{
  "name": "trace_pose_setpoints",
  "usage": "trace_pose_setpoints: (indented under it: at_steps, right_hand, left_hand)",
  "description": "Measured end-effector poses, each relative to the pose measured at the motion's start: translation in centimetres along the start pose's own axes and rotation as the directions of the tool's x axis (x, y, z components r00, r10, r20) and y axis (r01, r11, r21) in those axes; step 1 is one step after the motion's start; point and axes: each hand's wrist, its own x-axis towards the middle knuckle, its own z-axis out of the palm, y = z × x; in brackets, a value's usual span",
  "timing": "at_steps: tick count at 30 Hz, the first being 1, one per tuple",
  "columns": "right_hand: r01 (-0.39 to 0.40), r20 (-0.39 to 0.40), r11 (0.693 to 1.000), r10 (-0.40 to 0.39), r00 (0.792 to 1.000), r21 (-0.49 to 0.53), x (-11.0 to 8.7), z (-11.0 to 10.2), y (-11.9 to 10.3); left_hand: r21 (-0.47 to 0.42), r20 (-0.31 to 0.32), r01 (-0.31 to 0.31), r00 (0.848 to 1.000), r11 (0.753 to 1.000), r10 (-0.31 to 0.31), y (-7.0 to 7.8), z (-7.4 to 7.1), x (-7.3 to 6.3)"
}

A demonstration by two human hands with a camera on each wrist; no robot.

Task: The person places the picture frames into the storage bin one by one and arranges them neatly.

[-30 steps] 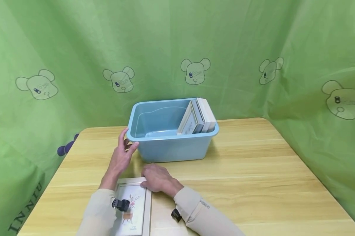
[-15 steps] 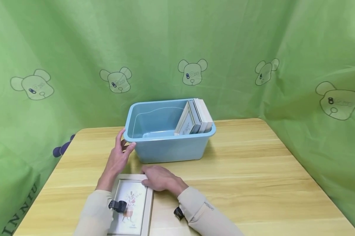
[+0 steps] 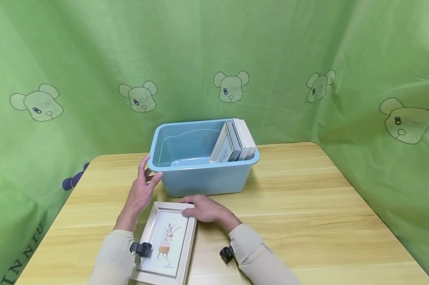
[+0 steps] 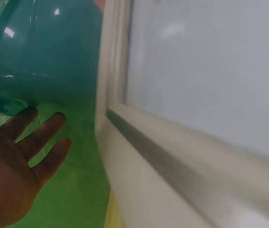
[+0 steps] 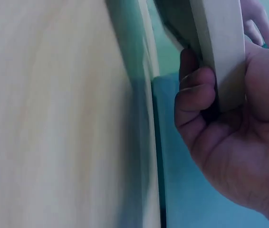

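My right hand (image 3: 209,209) grips a cream picture frame (image 3: 191,245) by its top right corner, thumb on the front and fingers curled behind, as the right wrist view shows. The frame, with a drawing of a potted plant, tilts with its far end raised above the table. My left hand (image 3: 142,192) touches the front left corner of a light blue plastic bin (image 3: 204,182), index finger at the rim and thumb on the front wall. In the left wrist view its other fingers (image 4: 44,135) spread loosely beside the bin.
Several picture frames (image 3: 245,136) lean upright at the bin's right end. Bare wooden tabletop (image 3: 307,221) stretches to the right. A green curtain (image 3: 186,47) printed with bear heads hangs behind and at both sides.
The picture frame has risen at its far end and shifted right and toward the bin with my right hand. My left hand stays at the bin's corner.
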Motion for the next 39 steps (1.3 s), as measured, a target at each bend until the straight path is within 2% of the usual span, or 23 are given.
trace_pose_setpoints:
  at_steps: [13,22,29,34,39]
  right_hand:
    - [0.031,-0.092,0.984,-0.015,0.996,0.173,-1.5,-1.6,1.1]
    - [0.064,-0.193,0.976,-0.023,0.981,0.210,-3.1,-3.5,1.1]
    - [0.104,-0.242,0.981,-0.062,0.968,0.163,-4.5,-4.7,0.8]
    - [0.135,-0.277,0.982,-0.093,0.956,0.135,-5.5,-5.8,0.1]
    - [0.199,-0.286,0.973,-0.160,0.945,0.114,-6.6,-7.2,-0.8]
  left_hand:
    - [0.012,-0.003,-0.001,1.000,1.000,0.001,-0.1,-0.1,0.0]
    - [0.017,-0.009,-0.004,1.000,1.000,0.005,-0.1,0.0,0.1]
    - [0.004,-0.002,-0.005,1.000,1.000,0.005,0.1,-0.1,0.1]
    - [-0.010,0.014,0.021,1.000,1.000,-0.021,0.5,-0.2,0.0]
    - [0.005,-0.008,-0.005,1.000,1.000,0.005,0.3,0.0,-0.1]
